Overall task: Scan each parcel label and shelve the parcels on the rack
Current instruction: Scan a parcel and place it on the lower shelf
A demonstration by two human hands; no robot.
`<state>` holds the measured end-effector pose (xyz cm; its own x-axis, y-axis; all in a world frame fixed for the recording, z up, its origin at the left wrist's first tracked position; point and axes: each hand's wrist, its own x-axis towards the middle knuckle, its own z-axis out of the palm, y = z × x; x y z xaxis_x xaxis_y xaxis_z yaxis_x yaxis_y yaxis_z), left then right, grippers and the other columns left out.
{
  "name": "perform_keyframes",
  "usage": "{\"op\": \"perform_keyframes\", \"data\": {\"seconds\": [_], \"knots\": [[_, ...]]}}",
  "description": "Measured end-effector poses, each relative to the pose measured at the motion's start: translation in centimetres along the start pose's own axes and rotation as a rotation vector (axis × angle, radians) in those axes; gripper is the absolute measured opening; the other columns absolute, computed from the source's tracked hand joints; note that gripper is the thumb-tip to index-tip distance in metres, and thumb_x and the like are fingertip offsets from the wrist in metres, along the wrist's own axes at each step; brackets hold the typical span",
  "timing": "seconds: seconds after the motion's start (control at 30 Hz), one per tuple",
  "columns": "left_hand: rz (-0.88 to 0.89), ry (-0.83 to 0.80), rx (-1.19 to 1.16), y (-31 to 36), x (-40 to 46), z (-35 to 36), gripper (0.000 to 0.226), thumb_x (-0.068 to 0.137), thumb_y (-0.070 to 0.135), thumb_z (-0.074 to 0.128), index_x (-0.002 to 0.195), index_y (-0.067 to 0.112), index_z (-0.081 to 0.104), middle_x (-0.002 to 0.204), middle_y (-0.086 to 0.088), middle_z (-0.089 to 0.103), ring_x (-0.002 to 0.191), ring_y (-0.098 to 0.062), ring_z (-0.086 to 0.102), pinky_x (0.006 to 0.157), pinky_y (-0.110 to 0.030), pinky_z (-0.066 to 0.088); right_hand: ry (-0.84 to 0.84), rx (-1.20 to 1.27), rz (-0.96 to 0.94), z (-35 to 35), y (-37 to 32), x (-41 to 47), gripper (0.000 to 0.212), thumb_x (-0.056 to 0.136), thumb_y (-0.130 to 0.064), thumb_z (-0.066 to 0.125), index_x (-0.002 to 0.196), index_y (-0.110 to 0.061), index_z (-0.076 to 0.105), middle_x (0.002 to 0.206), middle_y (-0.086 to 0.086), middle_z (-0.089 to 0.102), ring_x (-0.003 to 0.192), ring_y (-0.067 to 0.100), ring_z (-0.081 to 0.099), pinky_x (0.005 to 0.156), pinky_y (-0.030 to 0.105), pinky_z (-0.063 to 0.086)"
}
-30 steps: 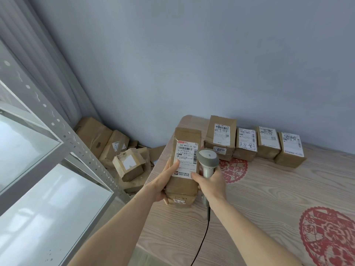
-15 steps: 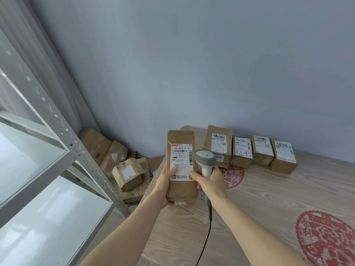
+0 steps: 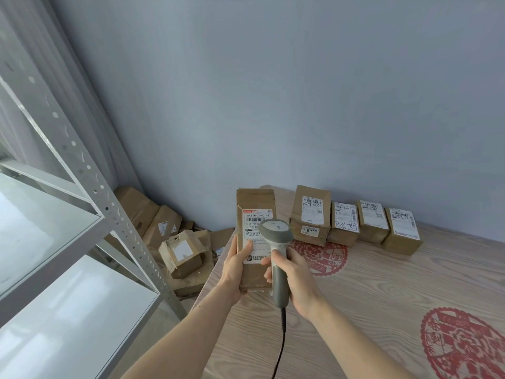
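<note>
Left hand (image 3: 235, 272): fingers wrapped round upright parcel (image 3: 255, 236), above worktop (image 3: 382, 296) edge. Right hand (image 3: 296, 280): fingers closed round scanner (image 3: 276, 242), head overlapping label (image 3: 257, 233). Rack (image 3: 82, 187) at left.

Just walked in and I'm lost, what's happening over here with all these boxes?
A person is scanning parcels. The left hand holds a tall brown parcel upright with its label facing them, while the right hand grips a corded barcode scanner with its head over that label. Four more labelled parcels sit in a row on the wooden table by the wall. The metal rack stands to the left.
</note>
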<state>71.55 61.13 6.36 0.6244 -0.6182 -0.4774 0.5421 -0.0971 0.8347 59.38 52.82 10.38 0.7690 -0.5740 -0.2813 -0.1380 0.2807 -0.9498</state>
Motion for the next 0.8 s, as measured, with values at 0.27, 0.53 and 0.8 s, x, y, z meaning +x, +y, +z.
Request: {"op": "perform_keyframes", "data": {"seconds": [0.27,0.53,0.8], "knots": [[0.036,-0.017,-0.042,-0.8,0.4,-0.6,0.046,0.099,0.042,0.060,0.143,0.051,0.048,0.108,-0.006,0.071,0.063,-0.014,0.069,0.050,-0.027,0.053,-0.042,0.054,-0.018,1.0,0.1,-0.6,0.032,0.100,-0.029,0.059,0.103,0.002,0.070,0.072,0.010,0.065,0.067,0.016,0.060,0.064,0.030,0.047],[0.053,-0.032,-0.067,-1.4,0.9,-0.9,0.040,0.099,0.042,0.061,0.136,0.053,0.054,0.110,-0.013,0.070,0.063,-0.017,0.068,0.051,-0.027,0.052,-0.075,0.071,-0.039,1.5,0.0,-0.8,0.028,0.101,-0.026,0.057,0.095,-0.003,0.073,0.079,0.020,0.065,0.067,0.018,0.059,0.060,0.029,0.047],[0.045,-0.038,-0.058,-2.1,1.7,-1.6,0.049,0.093,0.046,0.067,0.139,0.054,0.051,0.128,-0.015,0.067,0.075,-0.020,0.071,0.059,-0.031,0.056,-0.088,0.104,-0.043,1.9,-0.1,-0.8,0.024,0.101,-0.021,0.056,0.091,-0.008,0.074,0.100,0.025,0.072,0.069,0.020,0.059,0.060,0.031,0.047]]}}
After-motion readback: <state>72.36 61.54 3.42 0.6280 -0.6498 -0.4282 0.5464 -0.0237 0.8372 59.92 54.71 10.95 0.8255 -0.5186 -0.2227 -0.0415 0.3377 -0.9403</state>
